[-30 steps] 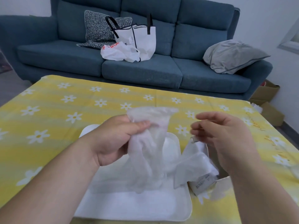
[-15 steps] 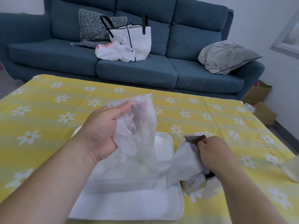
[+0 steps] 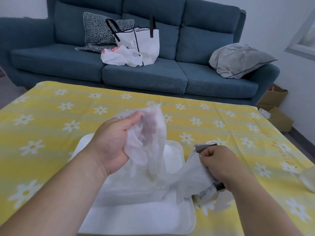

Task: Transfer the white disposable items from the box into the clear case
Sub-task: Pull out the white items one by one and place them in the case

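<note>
Grip, left hand (image 3: 112,145): thumb and curled fingers clutch a bunch of thin, see-through white disposable items (image 3: 151,133), raised above the clear case (image 3: 129,196), with the lower end hanging down into it.
Grip, right hand (image 3: 219,166): fingers curled round the upper part of the box (image 3: 205,195); a loose bunch (image 3: 190,176) of the same white film spills out beneath the hand toward the case.
Hard to make out: whether the right hand also pinches the film; the case's walls nearly vanish against the white tray (image 3: 153,220) under it; the box's print is too small to read; a pale object (image 3: 308,181) is cut off at the right edge.
Surface: yellow tablecloth (image 3: 51,116) with white daisies, with the tray and the box side by side on it.
Room: blue sofa (image 3: 144,75) behind the table, carrying a patterned cushion (image 3: 97,33), a white tote bag (image 3: 143,43), a plastic bag (image 3: 119,57) and a grey pillow (image 3: 238,60); cardboard cartons (image 3: 276,106) stand on the floor at right.
</note>
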A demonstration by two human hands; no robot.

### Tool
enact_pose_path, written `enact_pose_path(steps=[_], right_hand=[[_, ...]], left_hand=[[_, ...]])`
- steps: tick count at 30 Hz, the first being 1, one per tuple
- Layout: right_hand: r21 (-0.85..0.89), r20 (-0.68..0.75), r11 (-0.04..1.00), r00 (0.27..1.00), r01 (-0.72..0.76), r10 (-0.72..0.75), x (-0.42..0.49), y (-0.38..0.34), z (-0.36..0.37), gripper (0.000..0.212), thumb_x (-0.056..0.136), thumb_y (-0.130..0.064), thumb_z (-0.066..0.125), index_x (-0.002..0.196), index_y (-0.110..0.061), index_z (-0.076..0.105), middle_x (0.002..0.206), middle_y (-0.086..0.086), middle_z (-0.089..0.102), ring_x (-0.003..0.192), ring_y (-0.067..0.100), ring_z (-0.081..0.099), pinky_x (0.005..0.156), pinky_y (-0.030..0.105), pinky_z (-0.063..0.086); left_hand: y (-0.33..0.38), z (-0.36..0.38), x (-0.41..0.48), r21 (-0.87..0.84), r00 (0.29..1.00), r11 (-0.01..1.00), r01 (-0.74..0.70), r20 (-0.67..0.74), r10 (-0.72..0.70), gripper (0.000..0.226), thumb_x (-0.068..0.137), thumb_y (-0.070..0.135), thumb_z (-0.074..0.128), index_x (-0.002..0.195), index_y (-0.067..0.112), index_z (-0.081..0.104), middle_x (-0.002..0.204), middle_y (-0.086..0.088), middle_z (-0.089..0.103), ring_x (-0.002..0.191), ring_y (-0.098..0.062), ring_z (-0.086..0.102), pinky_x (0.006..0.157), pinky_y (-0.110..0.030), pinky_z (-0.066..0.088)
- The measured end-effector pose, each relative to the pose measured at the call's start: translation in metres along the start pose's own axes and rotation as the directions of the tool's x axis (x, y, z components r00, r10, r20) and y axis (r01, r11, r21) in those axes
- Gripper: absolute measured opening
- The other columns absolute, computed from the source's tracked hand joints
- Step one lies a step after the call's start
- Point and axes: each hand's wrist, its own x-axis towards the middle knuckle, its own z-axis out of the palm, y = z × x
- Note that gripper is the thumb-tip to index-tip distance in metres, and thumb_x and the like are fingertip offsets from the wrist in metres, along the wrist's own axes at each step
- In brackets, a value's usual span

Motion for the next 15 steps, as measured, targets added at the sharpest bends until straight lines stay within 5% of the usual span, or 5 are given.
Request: enact_pose_path(steps=[5, 10, 13, 15], right_hand=[[-0.110, -0.157, 0.962, 0.951, 0.251, -0.267, -0.021, -0.021, -0.023, 0.016, 0.089, -0.022, 0.064, 0.073, -0.021, 0.061, 0.078, -0.001, 0.069, 0.058, 0.023, 0.060, 0.055, 0.032, 0.047], [0.092, -0.120, 0.832, 0.835, 0.548, -0.537, -0.045, -0.049, -0.038, 0.018, 0.089, -0.020, 0.070, 0.075, -0.017, 0.060, 0.054, -0.010, 0.053, 0.047, 0.007, 0.042, 0.047, 0.019, 0.036], [0.363, -0.015, 0.718, 0.774, 0.594, -0.633, -0.056, -0.064, -0.035, 0.008, 0.083, -0.016, 0.073, 0.086, -0.018, 0.066, 0.067, 0.000, 0.065, 0.058, 0.019, 0.059, 0.060, 0.039, 0.049], [0.524, 0.066, 0.655, 0.741, 0.544, -0.668, -0.059, -0.068, -0.029, 0.021, 0.076, -0.008, 0.071, 0.094, -0.018, 0.069, 0.071, 0.007, 0.066, 0.061, 0.021, 0.062, 0.063, 0.040, 0.051]], left_hand=[[0.001, 0.000, 0.000, 0.058, 1.000, 0.998, -0.008, -0.029, 0.009, 0.039, 0.090, 0.018, 0.061, 0.122, -0.002, 0.066, 0.112, -0.017, 0.071, 0.095, -0.028, 0.068, 0.083, -0.040, 0.054], [-0.002, 0.003, -0.002, 0.245, 0.996, 0.969, -0.020, -0.079, 0.040, 0.032, 0.095, 0.019, 0.063, 0.116, -0.004, 0.067, 0.108, -0.016, 0.075, 0.094, -0.031, 0.073, 0.090, -0.046, 0.055], [-0.004, 0.008, -0.006, 0.340, 0.996, 0.940, -0.031, -0.067, 0.057, 0.037, 0.092, 0.028, 0.069, 0.113, -0.002, 0.067, 0.107, -0.020, 0.075, 0.105, -0.038, 0.070, 0.100, -0.055, 0.051], [-0.006, 0.008, -0.008, 0.397, 0.999, 0.917, -0.033, -0.025, 0.047, 0.060, 0.079, 0.047, 0.075, 0.115, 0.001, 0.066, 0.116, -0.024, 0.070, 0.113, -0.042, 0.065, 0.104, -0.060, 0.045]])
